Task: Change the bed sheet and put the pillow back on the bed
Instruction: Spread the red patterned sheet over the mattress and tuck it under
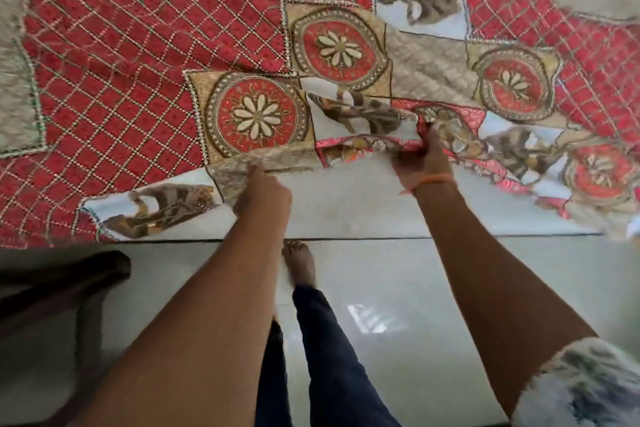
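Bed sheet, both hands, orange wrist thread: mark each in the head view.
bed sheet (138,45): head view, red lattice area.
left hand (263,192): head view, knuckles gripping sheet edge.
right hand (424,156): head view, back of hand.
orange wrist thread (433,180): head view, band on right wrist.

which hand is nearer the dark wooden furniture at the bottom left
Left. The left hand grips the bed sheet edge, on the same side as the dark furniture. The right hand holds bunched sheet farther off, across the frame.
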`<state>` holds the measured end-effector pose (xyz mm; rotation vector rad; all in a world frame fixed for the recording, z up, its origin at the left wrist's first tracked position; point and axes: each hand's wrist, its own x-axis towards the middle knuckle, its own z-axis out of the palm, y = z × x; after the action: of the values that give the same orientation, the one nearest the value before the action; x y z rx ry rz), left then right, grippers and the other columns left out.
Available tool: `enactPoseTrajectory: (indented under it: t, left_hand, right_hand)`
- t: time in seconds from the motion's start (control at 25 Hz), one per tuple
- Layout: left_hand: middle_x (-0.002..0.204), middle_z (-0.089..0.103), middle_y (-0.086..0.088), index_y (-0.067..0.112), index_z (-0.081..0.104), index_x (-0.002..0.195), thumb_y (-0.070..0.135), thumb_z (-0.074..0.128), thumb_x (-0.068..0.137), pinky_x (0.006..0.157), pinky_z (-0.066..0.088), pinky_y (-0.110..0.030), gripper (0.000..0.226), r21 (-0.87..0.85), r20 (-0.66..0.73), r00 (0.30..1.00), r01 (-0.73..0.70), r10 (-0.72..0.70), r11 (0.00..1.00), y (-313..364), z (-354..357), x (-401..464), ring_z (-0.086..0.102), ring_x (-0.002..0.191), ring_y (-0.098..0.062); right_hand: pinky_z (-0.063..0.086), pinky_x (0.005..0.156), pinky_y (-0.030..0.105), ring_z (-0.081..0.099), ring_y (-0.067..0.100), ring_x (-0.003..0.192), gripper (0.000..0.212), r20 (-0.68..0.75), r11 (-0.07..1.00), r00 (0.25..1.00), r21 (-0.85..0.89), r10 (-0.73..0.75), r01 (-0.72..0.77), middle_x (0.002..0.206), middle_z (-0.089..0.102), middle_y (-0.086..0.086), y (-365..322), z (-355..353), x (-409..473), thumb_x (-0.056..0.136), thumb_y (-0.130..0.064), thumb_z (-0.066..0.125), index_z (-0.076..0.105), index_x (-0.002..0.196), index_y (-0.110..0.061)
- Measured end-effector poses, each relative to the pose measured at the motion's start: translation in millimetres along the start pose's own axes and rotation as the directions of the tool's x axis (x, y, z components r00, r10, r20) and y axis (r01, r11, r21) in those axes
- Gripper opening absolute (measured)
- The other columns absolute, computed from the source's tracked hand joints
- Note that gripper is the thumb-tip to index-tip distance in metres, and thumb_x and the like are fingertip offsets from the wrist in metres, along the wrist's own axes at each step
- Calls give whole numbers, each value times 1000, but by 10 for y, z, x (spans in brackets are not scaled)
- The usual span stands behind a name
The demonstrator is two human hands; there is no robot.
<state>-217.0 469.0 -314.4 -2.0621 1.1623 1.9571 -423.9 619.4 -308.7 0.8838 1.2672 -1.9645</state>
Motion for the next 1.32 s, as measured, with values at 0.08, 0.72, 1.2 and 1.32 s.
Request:
enactPoseTrajectory:
  t: [0.08, 0.72, 1.2, 1.32]
  left_hand:
    - [96, 47, -5, 32, 41, 81, 31, 49, 78, 59, 33, -20, 9, -238, -2, 1000, 18, -19, 971, 6, -51, 95, 45, 84, -20]
    - [67, 49, -18, -2, 47, 78, 0, 39, 97, 30, 40, -18, 20, -303, -92, 880, 421, -466, 855, -1947, -1490, -146, 57, 34, -22]
    - [124, 62, -4, 19, 55, 127, 72, 37, 91, 67, 45, -24, 66, -648, -66, 963, 158, -262, 745, -526, -2262, 387, 55, 80, -18]
    - [109, 65, -3, 16, 55, 127, 58, 58, 90, 43, 40, -14, 56, -646, -118, 969, 89, -215, 758, -650, -2406, 505, 56, 66, -13]
  right_hand:
    - [58, 69, 37, 67, 26, 79, 20, 53, 997, 998, 70, -29, 26, 78, 72, 8, 28, 28, -16, 82, -28, 66, 75, 73, -13]
    - [38, 48, 24, 44, 14, 51, 25, -560, 835, 827, -434, 44, -338, 53, 50, -2, 1536, -2097, -1352, 98, -20, 51, 47, 73, -19]
    - [58, 65, 43, 68, 33, 80, 14, 236, 412, 958, -866, -160, 282, 81, 71, 10, 2689, 312, -1479, 67, -31, 64, 60, 76, -20]
    - [43, 67, 32, 63, 35, 86, 12, 283, 165, 918, -928, -277, 335, 80, 66, 10, 3203, 628, -1604, 83, -19, 62, 64, 87, -7]
